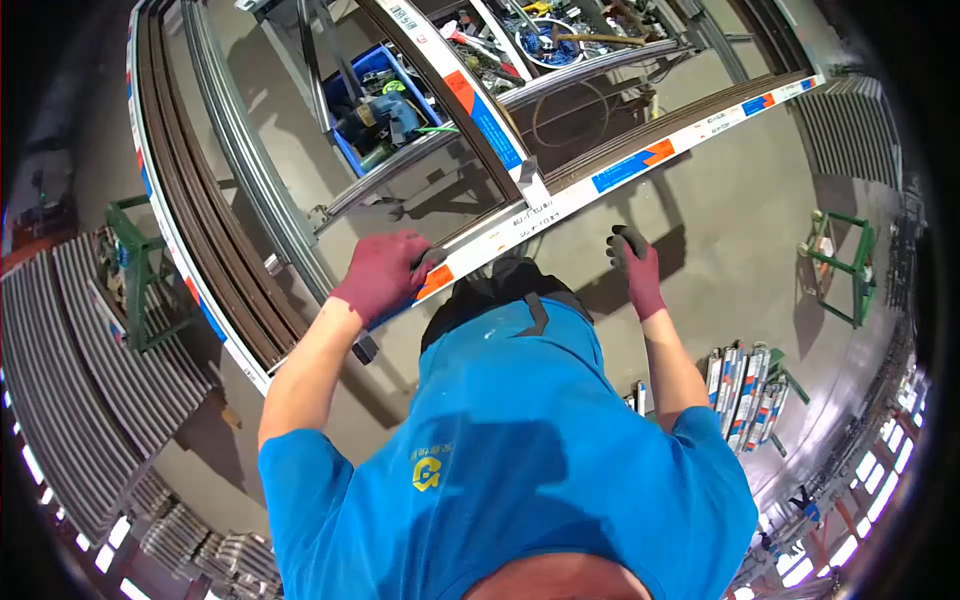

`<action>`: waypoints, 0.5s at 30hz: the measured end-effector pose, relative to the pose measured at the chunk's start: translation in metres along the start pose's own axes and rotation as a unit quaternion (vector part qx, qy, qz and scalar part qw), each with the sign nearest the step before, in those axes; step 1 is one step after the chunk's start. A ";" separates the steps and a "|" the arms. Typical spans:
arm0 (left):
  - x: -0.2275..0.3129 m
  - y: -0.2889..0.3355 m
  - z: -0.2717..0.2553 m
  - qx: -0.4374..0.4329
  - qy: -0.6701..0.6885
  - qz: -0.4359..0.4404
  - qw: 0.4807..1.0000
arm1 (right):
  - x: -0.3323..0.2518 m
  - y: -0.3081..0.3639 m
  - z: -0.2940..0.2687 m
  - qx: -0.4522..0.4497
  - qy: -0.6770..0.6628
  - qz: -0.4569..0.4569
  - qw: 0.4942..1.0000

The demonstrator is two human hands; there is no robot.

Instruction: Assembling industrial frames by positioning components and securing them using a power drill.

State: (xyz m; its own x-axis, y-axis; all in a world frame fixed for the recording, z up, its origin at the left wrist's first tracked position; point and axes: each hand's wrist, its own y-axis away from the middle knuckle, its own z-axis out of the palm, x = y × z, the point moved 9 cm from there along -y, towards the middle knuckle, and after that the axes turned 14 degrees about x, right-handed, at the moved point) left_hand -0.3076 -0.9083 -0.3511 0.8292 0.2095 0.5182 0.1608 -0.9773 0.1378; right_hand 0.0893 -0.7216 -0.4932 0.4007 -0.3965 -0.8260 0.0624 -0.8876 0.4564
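Observation:
A large brown window frame (pixel 520 224), wrapped in white film with blue and orange patches, lies across in front of me. My left hand (pixel 385 268), in a dark red glove with dark fingertips, is closed over its near bar, left of the middle upright (pixel 470 95). The undersides of those fingers are hidden. Off to the right, my right hand (pixel 635 265) hangs in the air on the near side of the frame, gloved alike. Its fingers are loosely bent and apart, with nothing seen in them.
Beneath and beyond the frame are a blue bin (pixel 345 150) with power tools and a cluttered tool tray (pixel 500 60). Green stands (pixel 845 268) are on both sides. Stacked profiles (pixel 75 370) lie left; wrapped bars (pixel 742 395) lie behind at right.

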 end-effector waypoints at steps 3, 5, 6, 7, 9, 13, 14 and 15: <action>-0.001 -0.009 -0.014 0.036 -0.072 0.059 0.995 | -0.074 0.049 -0.003 0.041 0.080 -0.251 0.964; -0.015 -0.009 -0.037 0.083 -0.073 0.088 0.990 | -0.151 0.095 0.022 0.040 0.098 -0.299 0.948; -0.014 -0.011 -0.064 0.145 -0.088 0.082 0.982 | -0.195 0.127 0.034 0.041 0.123 -0.427 0.895; -0.009 -0.015 -0.097 0.209 -0.106 0.075 0.969 | -0.236 0.160 0.052 0.042 0.144 -0.547 0.824; 0.017 -0.011 -0.112 0.201 -0.129 0.108 0.965 | -0.309 0.222 0.091 0.058 0.192 -0.737 0.645; 0.091 -0.002 -0.128 0.229 -0.081 0.210 0.947 | -0.351 0.234 0.181 -0.018 0.379 -0.763 0.524; 0.095 -0.001 -0.135 0.242 -0.062 0.184 0.951 | -0.337 0.208 0.199 -0.048 0.479 -0.736 0.476; 0.096 0.002 -0.142 0.258 -0.042 0.159 0.952 | -0.349 0.194 0.192 -0.113 0.441 -0.727 0.513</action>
State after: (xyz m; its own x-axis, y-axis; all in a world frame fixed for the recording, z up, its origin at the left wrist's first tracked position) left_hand -0.3040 -0.8855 -0.1811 0.9164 -0.0819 0.3918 0.1175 -0.8807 -0.4588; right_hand -0.2139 -0.8005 -0.1800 0.0318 0.9964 0.0787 0.9467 -0.0048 -0.3221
